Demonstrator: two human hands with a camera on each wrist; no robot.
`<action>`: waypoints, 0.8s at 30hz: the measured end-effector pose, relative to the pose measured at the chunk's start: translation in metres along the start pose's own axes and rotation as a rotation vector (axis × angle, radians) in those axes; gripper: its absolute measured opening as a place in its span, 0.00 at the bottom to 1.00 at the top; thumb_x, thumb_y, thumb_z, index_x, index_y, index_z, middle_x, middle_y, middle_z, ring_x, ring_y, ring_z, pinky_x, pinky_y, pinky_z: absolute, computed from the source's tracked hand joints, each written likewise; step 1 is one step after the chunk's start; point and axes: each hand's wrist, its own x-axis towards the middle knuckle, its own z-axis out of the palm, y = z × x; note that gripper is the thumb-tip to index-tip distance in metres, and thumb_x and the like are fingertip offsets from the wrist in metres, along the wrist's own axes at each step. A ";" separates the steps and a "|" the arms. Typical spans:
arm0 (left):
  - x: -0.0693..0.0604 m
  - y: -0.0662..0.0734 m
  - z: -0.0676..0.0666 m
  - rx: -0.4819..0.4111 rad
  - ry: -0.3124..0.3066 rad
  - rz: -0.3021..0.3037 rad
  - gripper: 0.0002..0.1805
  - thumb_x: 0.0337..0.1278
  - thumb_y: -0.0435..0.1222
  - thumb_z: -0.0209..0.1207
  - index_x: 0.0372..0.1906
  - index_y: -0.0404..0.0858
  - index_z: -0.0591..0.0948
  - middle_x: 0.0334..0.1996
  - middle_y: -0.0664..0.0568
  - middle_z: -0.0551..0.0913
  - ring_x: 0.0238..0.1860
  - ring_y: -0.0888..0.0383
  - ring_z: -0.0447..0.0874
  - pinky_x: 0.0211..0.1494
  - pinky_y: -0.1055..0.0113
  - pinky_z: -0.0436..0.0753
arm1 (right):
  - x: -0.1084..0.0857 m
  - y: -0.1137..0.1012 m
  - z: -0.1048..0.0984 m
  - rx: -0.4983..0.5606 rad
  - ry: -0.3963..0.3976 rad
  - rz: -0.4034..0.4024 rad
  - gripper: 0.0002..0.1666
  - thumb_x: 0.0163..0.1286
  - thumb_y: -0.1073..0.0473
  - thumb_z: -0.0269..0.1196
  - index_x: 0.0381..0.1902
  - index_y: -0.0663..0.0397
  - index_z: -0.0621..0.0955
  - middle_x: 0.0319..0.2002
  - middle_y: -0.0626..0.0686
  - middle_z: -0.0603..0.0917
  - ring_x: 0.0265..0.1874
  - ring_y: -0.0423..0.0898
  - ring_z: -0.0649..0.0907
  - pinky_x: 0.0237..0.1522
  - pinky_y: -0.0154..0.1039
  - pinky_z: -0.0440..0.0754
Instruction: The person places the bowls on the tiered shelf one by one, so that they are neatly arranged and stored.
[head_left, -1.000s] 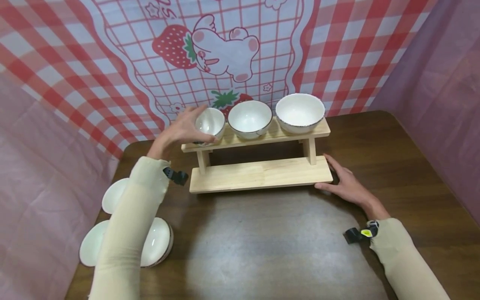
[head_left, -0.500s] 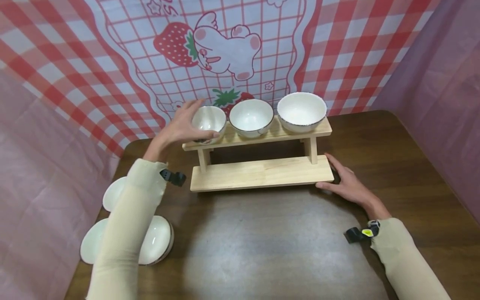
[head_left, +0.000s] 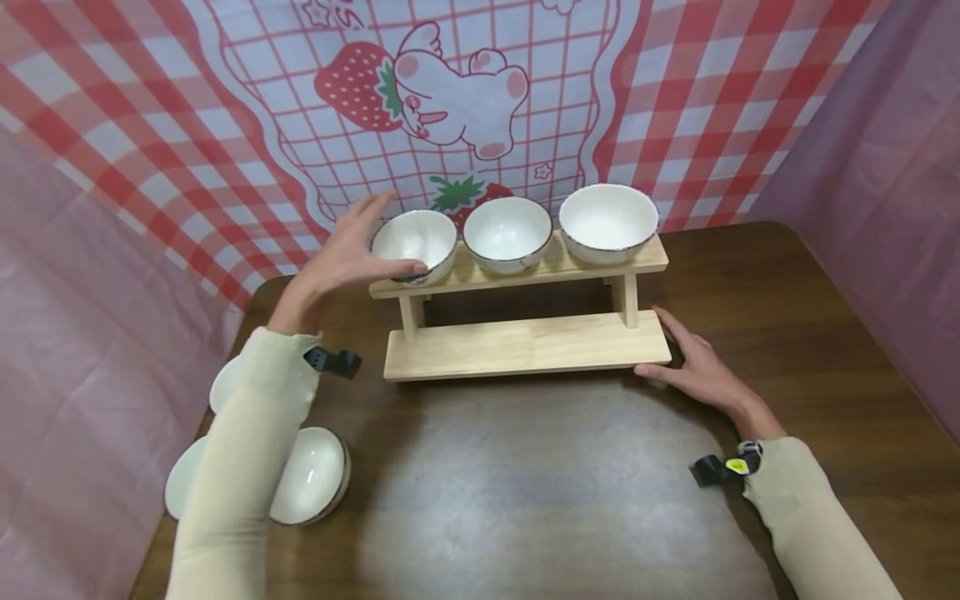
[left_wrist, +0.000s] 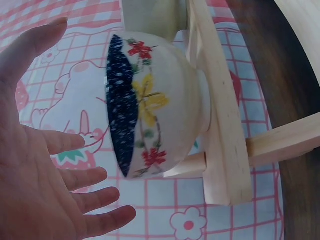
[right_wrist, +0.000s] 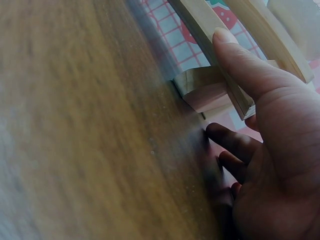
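A two-tier wooden stand (head_left: 525, 345) carries three white bowls in a row on its upper board. The left bowl (head_left: 420, 237), with a dark blue rim band and painted flowers, sits at the board's left end. Around its left side is my left hand (head_left: 347, 254); in the left wrist view its fingers are spread and apart from the bowl (left_wrist: 160, 107). My right hand (head_left: 697, 367) holds the right end of the lower board, thumb at the front edge and index finger at the back corner. In the right wrist view the thumb lies against the board (right_wrist: 205, 32).
Beside the left bowl stand the middle bowl (head_left: 507, 233) and the right bowl (head_left: 609, 221). More white bowls, one stacked (head_left: 311, 475), stand at the table's left, partly hidden by my left sleeve. A red-checked cloth (head_left: 697, 108) hangs right behind the stand.
My left hand has drawn back to the left from the left bowl, its fingers spreading away from the rim. The bowl stays on the board. My right hand keeps its place on the stand.
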 end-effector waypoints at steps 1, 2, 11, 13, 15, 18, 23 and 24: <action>-0.002 0.000 -0.001 0.005 0.005 0.005 0.61 0.45 0.55 0.70 0.81 0.47 0.49 0.81 0.40 0.44 0.81 0.38 0.42 0.77 0.31 0.53 | 0.000 0.000 0.000 0.000 0.000 0.000 0.63 0.63 0.46 0.71 0.82 0.50 0.44 0.79 0.67 0.53 0.77 0.69 0.55 0.72 0.72 0.54; -0.005 -0.001 -0.003 0.008 0.010 0.010 0.61 0.45 0.56 0.70 0.81 0.46 0.49 0.81 0.39 0.44 0.81 0.38 0.42 0.76 0.30 0.53 | 0.000 0.000 0.000 0.001 0.000 -0.002 0.63 0.63 0.47 0.71 0.82 0.50 0.44 0.79 0.68 0.53 0.77 0.69 0.55 0.72 0.72 0.54; -0.030 -0.009 -0.013 0.013 0.040 -0.016 0.60 0.47 0.53 0.70 0.82 0.49 0.48 0.82 0.43 0.43 0.82 0.40 0.40 0.75 0.29 0.53 | 0.001 0.001 0.000 0.007 -0.011 -0.002 0.64 0.63 0.47 0.72 0.82 0.48 0.43 0.79 0.67 0.54 0.77 0.69 0.55 0.71 0.73 0.54; -0.036 -0.012 -0.015 0.018 0.052 -0.026 0.59 0.47 0.52 0.70 0.81 0.50 0.48 0.82 0.43 0.43 0.82 0.41 0.40 0.75 0.28 0.53 | 0.001 0.001 0.000 0.006 -0.014 0.000 0.64 0.63 0.47 0.72 0.82 0.48 0.43 0.79 0.67 0.53 0.77 0.69 0.55 0.71 0.73 0.54; -0.043 -0.016 -0.018 0.018 0.062 -0.034 0.59 0.47 0.52 0.70 0.81 0.52 0.48 0.82 0.44 0.43 0.82 0.41 0.40 0.74 0.27 0.53 | 0.002 0.001 0.000 0.004 -0.010 -0.003 0.64 0.63 0.47 0.72 0.82 0.49 0.43 0.79 0.67 0.53 0.77 0.69 0.55 0.71 0.73 0.54; -0.051 -0.022 -0.022 0.026 0.073 -0.039 0.59 0.48 0.53 0.70 0.81 0.53 0.47 0.82 0.43 0.43 0.82 0.41 0.41 0.74 0.27 0.53 | 0.001 0.001 0.000 0.006 -0.001 -0.012 0.64 0.63 0.48 0.72 0.82 0.50 0.44 0.78 0.68 0.54 0.77 0.69 0.55 0.71 0.73 0.54; -0.063 -0.034 -0.026 0.014 0.078 -0.100 0.61 0.49 0.55 0.70 0.82 0.54 0.44 0.83 0.44 0.41 0.82 0.40 0.41 0.74 0.27 0.54 | 0.001 0.001 0.001 0.006 0.020 -0.040 0.63 0.62 0.50 0.72 0.81 0.52 0.46 0.77 0.69 0.57 0.76 0.70 0.57 0.70 0.72 0.55; -0.066 -0.037 -0.027 0.012 0.082 -0.116 0.61 0.49 0.55 0.70 0.82 0.55 0.43 0.83 0.45 0.40 0.82 0.41 0.41 0.74 0.27 0.53 | 0.001 0.001 0.002 0.006 0.022 -0.044 0.62 0.62 0.50 0.72 0.81 0.52 0.46 0.77 0.69 0.57 0.75 0.70 0.57 0.70 0.72 0.55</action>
